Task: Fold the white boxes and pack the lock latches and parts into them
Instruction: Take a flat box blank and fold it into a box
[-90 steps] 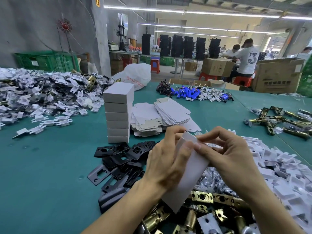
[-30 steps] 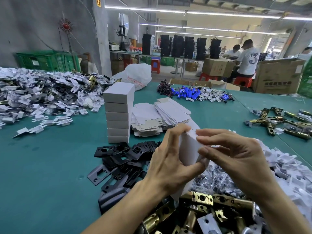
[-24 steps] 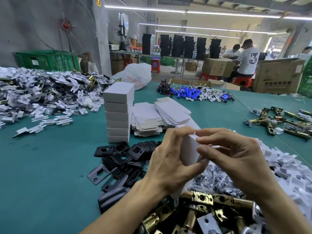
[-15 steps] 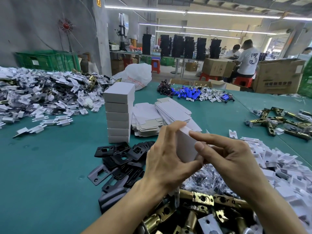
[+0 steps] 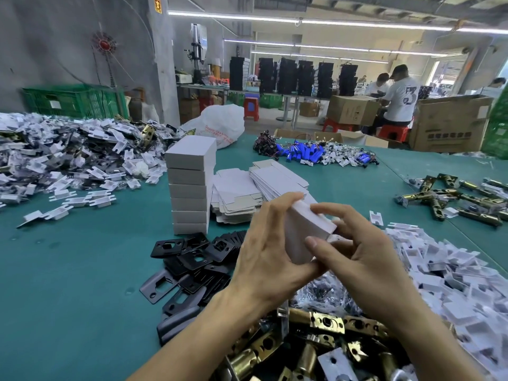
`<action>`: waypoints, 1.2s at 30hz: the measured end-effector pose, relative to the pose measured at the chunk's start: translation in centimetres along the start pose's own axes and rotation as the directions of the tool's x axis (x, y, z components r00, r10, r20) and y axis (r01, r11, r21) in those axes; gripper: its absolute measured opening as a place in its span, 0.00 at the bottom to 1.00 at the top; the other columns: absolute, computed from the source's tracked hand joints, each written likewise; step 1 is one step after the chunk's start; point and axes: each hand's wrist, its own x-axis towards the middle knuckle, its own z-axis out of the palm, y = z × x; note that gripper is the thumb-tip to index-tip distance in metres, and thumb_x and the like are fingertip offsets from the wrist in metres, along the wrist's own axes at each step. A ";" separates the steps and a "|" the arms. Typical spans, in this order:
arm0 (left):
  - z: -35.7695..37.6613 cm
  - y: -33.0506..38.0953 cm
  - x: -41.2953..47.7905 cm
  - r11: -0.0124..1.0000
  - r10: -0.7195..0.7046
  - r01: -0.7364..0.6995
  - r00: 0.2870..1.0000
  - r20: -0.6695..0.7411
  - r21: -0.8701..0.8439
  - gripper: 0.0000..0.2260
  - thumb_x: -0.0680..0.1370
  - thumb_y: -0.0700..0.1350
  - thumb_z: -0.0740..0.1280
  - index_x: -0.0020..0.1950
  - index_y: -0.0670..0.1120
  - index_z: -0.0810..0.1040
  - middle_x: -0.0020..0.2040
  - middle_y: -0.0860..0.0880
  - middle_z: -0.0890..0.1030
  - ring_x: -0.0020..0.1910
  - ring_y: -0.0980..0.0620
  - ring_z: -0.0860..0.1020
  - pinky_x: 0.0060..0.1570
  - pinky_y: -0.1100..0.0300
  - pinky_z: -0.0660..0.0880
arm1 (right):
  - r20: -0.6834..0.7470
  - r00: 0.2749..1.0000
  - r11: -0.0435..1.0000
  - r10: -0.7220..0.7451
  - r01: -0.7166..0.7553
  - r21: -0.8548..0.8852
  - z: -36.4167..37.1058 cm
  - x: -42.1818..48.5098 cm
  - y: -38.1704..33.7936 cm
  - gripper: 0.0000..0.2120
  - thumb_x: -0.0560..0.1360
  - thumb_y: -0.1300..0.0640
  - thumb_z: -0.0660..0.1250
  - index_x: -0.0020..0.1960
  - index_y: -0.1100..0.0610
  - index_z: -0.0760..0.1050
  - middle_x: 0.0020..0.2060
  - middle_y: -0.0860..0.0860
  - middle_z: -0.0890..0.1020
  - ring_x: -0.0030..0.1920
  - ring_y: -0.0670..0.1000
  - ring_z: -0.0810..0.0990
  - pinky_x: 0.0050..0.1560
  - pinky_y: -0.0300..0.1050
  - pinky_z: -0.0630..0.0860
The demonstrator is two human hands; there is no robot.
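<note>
Two grips clamped on white box (image 5: pixel 305 232): left hand (image 5: pixel 269 259) steadies body, right hand (image 5: pixel 365 259) pinches end, likely tucking flap.

The teal cloth-covered desk (image 5: pixel 68 270) carries a stack of folded white cardboard boxes (image 5: pixel 191 185) near its middle. Flat white box blanks (image 5: pixel 239 193) lie just beside the stack, with black metal strike plates (image 5: pixel 192 259) nearer. Brass lock latches (image 5: pixel 316 342) crowd the near edge, and small white notched pieces (image 5: pixel 68 155) are heaped toward the left edge.

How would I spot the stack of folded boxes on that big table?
On the green table, look just beyond the black metal plates. The folded boxes stand as one upright white tower, unlike the flat, unfolded cardboard sheets fanned beside it.
</note>
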 end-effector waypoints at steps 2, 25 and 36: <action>0.1 0.0 0.1 0.996 0.069 -0.066 0.996 -0.057 0.068 0.38 0.68 0.63 0.74 0.71 0.61 0.58 0.66 0.57 0.65 0.65 0.53 0.70 0.59 0.56 0.76 | -0.103 0.994 1.000 0.020 -0.018 0.020 -0.2 0.1 0.2 0.24 0.74 0.63 0.72 0.60 0.36 0.74 0.46 0.42 0.83 0.43 0.44 0.85 0.37 0.40 0.81; -2.4 0.4 2.5 -0.059 -0.472 0.613 0.679 0.563 -0.788 0.29 0.67 0.65 0.70 0.51 0.40 0.77 0.37 0.44 0.80 0.34 0.48 0.81 0.36 0.56 0.81 | 0.136 0.990 0.998 -0.041 0.046 -0.040 1.7 -0.3 -0.7 0.18 0.67 0.42 0.75 0.54 0.45 0.79 0.59 0.41 0.81 0.60 0.45 0.80 0.60 0.48 0.78; -1.8 1.1 2.0 0.330 -0.428 0.538 0.818 0.386 -0.775 0.28 0.72 0.62 0.66 0.66 0.46 0.76 0.53 0.40 0.81 0.49 0.41 0.80 0.50 0.46 0.79 | 0.100 0.983 0.964 0.156 -0.173 0.202 1.5 -0.2 -0.9 0.22 0.62 0.47 0.79 0.53 0.43 0.74 0.53 0.36 0.81 0.50 0.45 0.84 0.44 0.40 0.81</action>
